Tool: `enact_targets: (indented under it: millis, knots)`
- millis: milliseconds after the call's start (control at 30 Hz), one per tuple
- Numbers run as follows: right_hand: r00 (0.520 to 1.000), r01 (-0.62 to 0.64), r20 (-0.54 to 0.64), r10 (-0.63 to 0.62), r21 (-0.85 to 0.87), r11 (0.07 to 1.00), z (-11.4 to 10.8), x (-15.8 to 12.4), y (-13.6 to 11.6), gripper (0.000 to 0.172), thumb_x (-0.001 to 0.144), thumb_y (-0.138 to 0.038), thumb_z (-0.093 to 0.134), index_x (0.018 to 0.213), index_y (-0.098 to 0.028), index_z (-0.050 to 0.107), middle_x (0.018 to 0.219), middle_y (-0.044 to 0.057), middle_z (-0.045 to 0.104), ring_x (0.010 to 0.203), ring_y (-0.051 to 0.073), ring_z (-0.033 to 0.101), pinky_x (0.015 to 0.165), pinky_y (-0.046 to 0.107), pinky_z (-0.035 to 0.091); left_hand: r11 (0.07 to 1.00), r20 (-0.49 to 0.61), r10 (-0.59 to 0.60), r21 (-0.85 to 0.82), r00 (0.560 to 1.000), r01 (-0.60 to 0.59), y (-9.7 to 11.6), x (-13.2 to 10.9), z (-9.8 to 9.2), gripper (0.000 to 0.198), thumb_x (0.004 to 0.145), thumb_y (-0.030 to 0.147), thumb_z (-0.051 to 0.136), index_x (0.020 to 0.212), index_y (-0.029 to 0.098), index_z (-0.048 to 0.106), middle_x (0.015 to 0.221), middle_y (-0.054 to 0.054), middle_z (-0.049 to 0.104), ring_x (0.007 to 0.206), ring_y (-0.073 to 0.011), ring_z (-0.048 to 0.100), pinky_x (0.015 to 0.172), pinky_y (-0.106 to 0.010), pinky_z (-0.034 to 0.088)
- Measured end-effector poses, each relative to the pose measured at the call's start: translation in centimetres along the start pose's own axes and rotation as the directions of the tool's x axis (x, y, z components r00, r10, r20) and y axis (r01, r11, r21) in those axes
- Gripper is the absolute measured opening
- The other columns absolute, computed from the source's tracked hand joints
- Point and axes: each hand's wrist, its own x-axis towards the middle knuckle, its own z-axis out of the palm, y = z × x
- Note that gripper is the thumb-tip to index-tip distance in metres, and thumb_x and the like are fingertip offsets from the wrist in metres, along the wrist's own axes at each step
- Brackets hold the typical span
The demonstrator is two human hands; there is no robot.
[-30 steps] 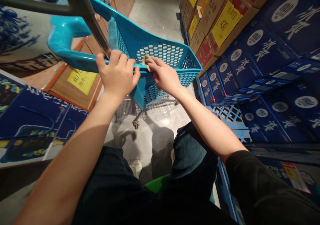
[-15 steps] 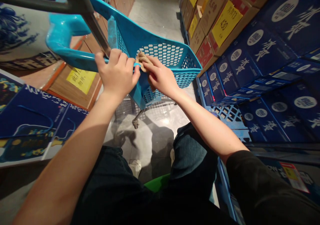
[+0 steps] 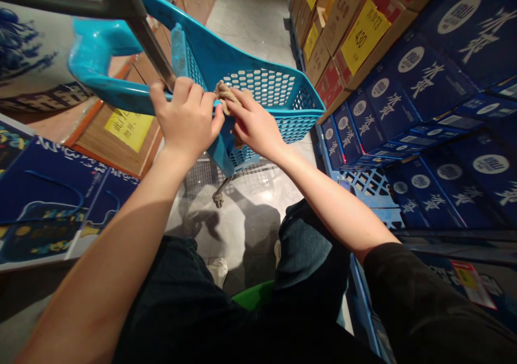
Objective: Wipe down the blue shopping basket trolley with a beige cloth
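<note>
A blue plastic shopping cart (image 3: 258,65) with a honeycomb-holed basket stands tilted in view before me. My left hand (image 3: 183,116) is closed over the cart's upper rim, beside the grey metal bar (image 3: 151,46). In my right hand (image 3: 256,121) is a bunched tan cloth (image 3: 226,95), pressed against the same rim close to my left fingertips. Part of the cloth hangs below my right fingers, mostly hidden by them.
Blue cartons (image 3: 428,78) on a blue plastic pallet (image 3: 369,186) line the right side, with brown boxes (image 3: 337,30) farther back. At left are a wooden box (image 3: 92,138), dark blue gift bags (image 3: 44,186) and a large blue-and-white jar (image 3: 36,62). A green seat edge (image 3: 254,295) shows beneath me.
My right hand and the cloth have shifted slightly left along the rim. The left hand keeps its hold, and the cart sits marginally farther left in view.
</note>
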Motion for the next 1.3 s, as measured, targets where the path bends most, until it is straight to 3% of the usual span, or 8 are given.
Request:
enact_targets:
  millis: [100, 267, 533, 767, 1033, 1100, 1200, 1300]
  knots:
    - [0.999, -0.043, 0.02, 0.043, -0.007, 0.999, -0.6, 0.1, 0.8, 0.055, 0.1, -0.016, 0.04, 0.15, -0.027, 0.061, 0.169, 0.003, 0.047, 0.153, 0.029, 0.049, 0.122, 0.05, 0.05, 0.999, 0.022, -0.017, 0.041, 1.0, 0.016, 0.3, 0.1, -0.2, 0.041, 0.104, 0.049, 0.039, 0.126, 0.038, 0.071, 0.13, -0.008, 0.075, 0.146, -0.0421, 0.047, 0.123, -0.078, 0.014]
    - [0.967, -0.248, 0.03, 0.251, -0.082, 0.965, -1.2, 0.3, 3.3, 0.044, 0.103, -0.022, 0.042, 0.134, -0.018, 0.072, 0.148, 0.015, 0.065, 0.129, 0.037, 0.066, 0.111, 0.055, 0.056, 1.0, 0.01, 0.02, -0.003, 1.0, -0.02, -0.1, 0.0, 0.0, 0.043, 0.103, 0.049, 0.042, 0.135, 0.038, 0.069, 0.134, -0.008, 0.074, 0.147, -0.0439, 0.046, 0.123, -0.078, 0.012]
    - [0.999, -0.023, 0.048, 0.026, -0.064, 0.998, -1.1, -0.1, 1.2, 0.053, 0.103, -0.017, 0.038, 0.151, -0.026, 0.059, 0.167, 0.003, 0.049, 0.148, 0.026, 0.053, 0.115, 0.046, 0.055, 0.996, 0.056, -0.006, 0.089, 0.998, 0.001, 0.3, -0.1, -0.5, 0.044, 0.107, 0.048, 0.038, 0.126, 0.032, 0.073, 0.132, -0.012, 0.073, 0.145, -0.0459, 0.047, 0.121, -0.081, 0.018]
    - [0.947, -0.304, 0.066, 0.315, -0.142, 0.942, -2.5, -0.3, 4.8, 0.045, 0.101, -0.016, 0.04, 0.132, -0.016, 0.073, 0.145, 0.017, 0.067, 0.129, 0.036, 0.066, 0.109, 0.054, 0.056, 0.999, -0.003, 0.042, -0.014, 0.999, -0.042, -0.4, 0.0, 0.2, 0.04, 0.103, 0.046, 0.044, 0.131, 0.034, 0.071, 0.129, -0.01, 0.074, 0.146, -0.0455, 0.046, 0.123, -0.082, 0.015]
    - [0.996, 0.014, 0.084, -0.008, -0.072, 0.997, -1.3, -0.1, 1.3, 0.061, 0.099, -0.013, 0.046, 0.157, -0.027, 0.052, 0.175, 0.002, 0.039, 0.157, 0.024, 0.042, 0.122, 0.048, 0.049, 0.991, 0.091, -0.046, 0.13, 0.995, 0.034, 0.6, 0.1, -0.9, 0.043, 0.106, 0.047, 0.037, 0.121, 0.033, 0.075, 0.133, -0.012, 0.071, 0.146, -0.0453, 0.047, 0.12, -0.081, 0.018]
    - [0.994, -0.023, 0.105, 0.031, -0.075, 0.997, -1.9, -0.1, 1.9, 0.056, 0.1, -0.013, 0.042, 0.152, -0.026, 0.059, 0.17, 0.003, 0.046, 0.152, 0.026, 0.049, 0.118, 0.047, 0.051, 0.994, 0.085, -0.043, 0.102, 0.995, 0.034, 0.4, 0.1, -0.8, 0.04, 0.105, 0.046, 0.04, 0.121, 0.034, 0.074, 0.134, -0.01, 0.071, 0.147, -0.045, 0.045, 0.121, -0.081, 0.016]
    - [0.97, -0.194, 0.12, 0.21, -0.133, 0.972, -2.9, -0.2, 3.8, 0.047, 0.101, -0.016, 0.04, 0.134, -0.019, 0.073, 0.152, 0.013, 0.063, 0.134, 0.033, 0.063, 0.11, 0.048, 0.054, 0.997, 0.069, -0.031, 0.071, 0.997, 0.026, 0.0, 0.0, -0.5, 0.038, 0.103, 0.046, 0.043, 0.123, 0.035, 0.074, 0.136, -0.009, 0.071, 0.147, -0.0449, 0.045, 0.122, -0.082, 0.015]
    - [0.947, -0.281, 0.107, 0.304, -0.183, 0.942, -2.9, -0.3, 4.7, 0.044, 0.101, -0.017, 0.041, 0.13, -0.014, 0.075, 0.142, 0.019, 0.068, 0.127, 0.036, 0.066, 0.106, 0.05, 0.055, 0.998, 0.041, 0.011, 0.059, 0.999, -0.014, -0.5, -0.1, -0.2, 0.039, 0.105, 0.047, 0.042, 0.127, 0.035, 0.072, 0.134, -0.009, 0.072, 0.146, -0.0443, 0.046, 0.121, -0.081, 0.017]
